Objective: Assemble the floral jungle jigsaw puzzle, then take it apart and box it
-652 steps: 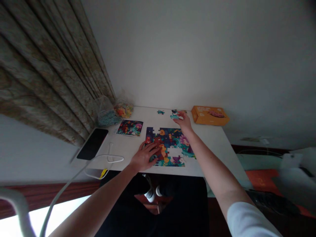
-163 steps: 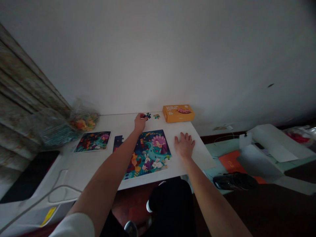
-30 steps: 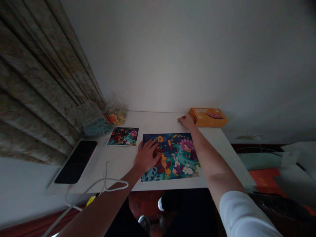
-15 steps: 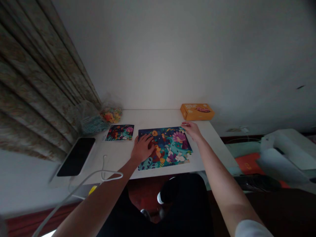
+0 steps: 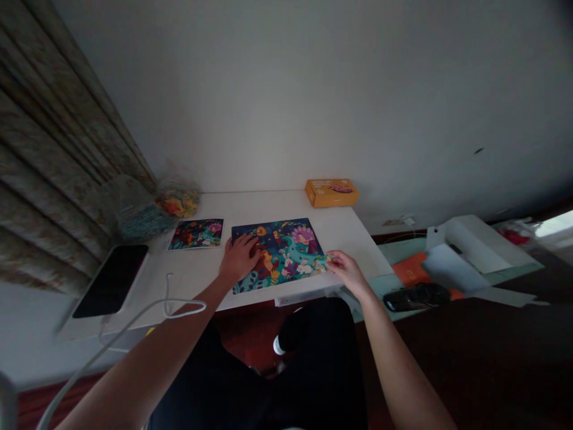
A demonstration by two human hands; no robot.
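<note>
A colourful jigsaw puzzle with animals and plants lies flat on the white table. My left hand rests palm down on its left part, fingers spread, hiding some of the picture there. At the lower right edge, my right hand has its thumb and fingertips pinched on a small yellow-green puzzle piece, partly hidden by the fingers. Whether that piece is joined to the others I cannot tell. Left of the puzzle lies a small reference picture card with the same design.
An orange box stands at the back right. Clear bags of loose pieces sit at the back left by the curtain. A dark phone or tablet and a white cable are at the left.
My right hand has moved from the puzzle's upper right corner down to its lower right edge. My left hand stays on the puzzle. The whole view has shifted slightly.
</note>
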